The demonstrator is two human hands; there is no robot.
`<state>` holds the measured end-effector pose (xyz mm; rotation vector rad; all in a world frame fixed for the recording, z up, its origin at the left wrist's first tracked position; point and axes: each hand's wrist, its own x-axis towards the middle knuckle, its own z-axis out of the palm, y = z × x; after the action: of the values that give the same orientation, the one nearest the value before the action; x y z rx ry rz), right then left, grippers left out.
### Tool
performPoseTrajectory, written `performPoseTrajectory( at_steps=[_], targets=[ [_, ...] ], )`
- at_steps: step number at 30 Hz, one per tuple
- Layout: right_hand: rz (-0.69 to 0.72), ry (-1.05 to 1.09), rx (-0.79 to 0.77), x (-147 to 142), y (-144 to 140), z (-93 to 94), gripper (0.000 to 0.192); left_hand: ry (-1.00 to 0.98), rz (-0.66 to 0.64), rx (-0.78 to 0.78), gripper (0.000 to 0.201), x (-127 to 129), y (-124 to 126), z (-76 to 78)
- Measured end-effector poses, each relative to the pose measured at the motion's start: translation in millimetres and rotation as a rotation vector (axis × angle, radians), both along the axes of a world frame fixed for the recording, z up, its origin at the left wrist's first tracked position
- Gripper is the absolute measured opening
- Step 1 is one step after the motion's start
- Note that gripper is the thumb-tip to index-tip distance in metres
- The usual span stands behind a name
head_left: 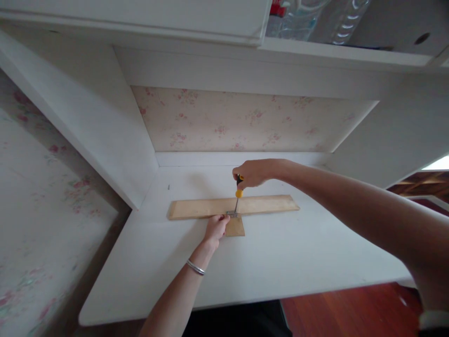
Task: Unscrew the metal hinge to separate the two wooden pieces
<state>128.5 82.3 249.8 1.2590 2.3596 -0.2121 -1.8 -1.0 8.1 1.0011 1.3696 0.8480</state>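
Note:
My right hand (253, 173) is closed round the black and yellow handle of a screwdriver (239, 193). The screwdriver stands nearly upright, its tip down at a small metal hinge (232, 213). That hinge lies where a long wooden board (196, 207) meets a short wooden piece (235, 227), which sticks out toward me. My left hand (216, 227) pinches at the hinge's left end, fingertips together against the wood's edge. Whether a screw sits under the tip is too small to see.
The wood lies on a white desktop (140, 271). A small screw-like piece (169, 186) is behind the board's left end. White side panels (80, 103) and an overhead shelf with clear plastic bottles (298, 21) enclose the space. A reddish floor (343, 309) shows below.

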Motion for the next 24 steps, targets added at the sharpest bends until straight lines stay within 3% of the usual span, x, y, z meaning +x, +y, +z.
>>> performPoseTrajectory(
  at_steps=[2, 7, 10, 12, 14, 17, 19, 21, 24],
  targets=[
    [0.036, 0.047, 0.025, 0.0, -1.1, 1.4, 0.058, -0.008, -0.007, 0.002, 0.034, -0.5, 0.2, -1.3],
    [-0.18, -0.085, 0.001, 0.8, 0.5, -1.4, 0.061, -0.056, -0.003, -0.025, 0.036, -1.1, 1.1, -4.6],
    [0.007, 0.012, 0.019, 4.6, 3.7, -5.3, 0.044, -0.084, -0.007, -0.035, 0.035, -1.4, 1.1, -4.8],
    [0.096, 0.097, 0.046, 6.1, 4.7, -6.3, 0.059, -0.082, -0.005, -0.039, 0.035, -1.3, 0.9, -4.1],
    [0.016, 0.081, 0.059, 5.4, 4.4, -5.9, 0.066, -0.075, 0.004, -0.045, 0.036, -1.1, 0.5, -3.4],
    [-0.153, -0.03, 0.031, 3.1, 2.5, -4.1, 0.059, -0.082, 0.011, -0.051, 0.037, -0.8, 0.0, -2.8],
    [-0.103, -0.011, 0.0, 3.0, 1.0, -2.5, 0.046, -0.099, 0.011, -0.049, 0.038, -0.9, 0.0, -2.7],
    [-0.008, 0.049, -0.004, 3.9, -0.3, -1.3, 0.049, -0.109, 0.005, -0.05, 0.038, -1.3, 0.2, -2.7],
    [-0.083, 0.017, -0.015, 4.2, -0.9, -1.5, 0.058, -0.094, 0.004, -0.057, 0.035, -1.2, 0.6, -3.1]
  ],
)
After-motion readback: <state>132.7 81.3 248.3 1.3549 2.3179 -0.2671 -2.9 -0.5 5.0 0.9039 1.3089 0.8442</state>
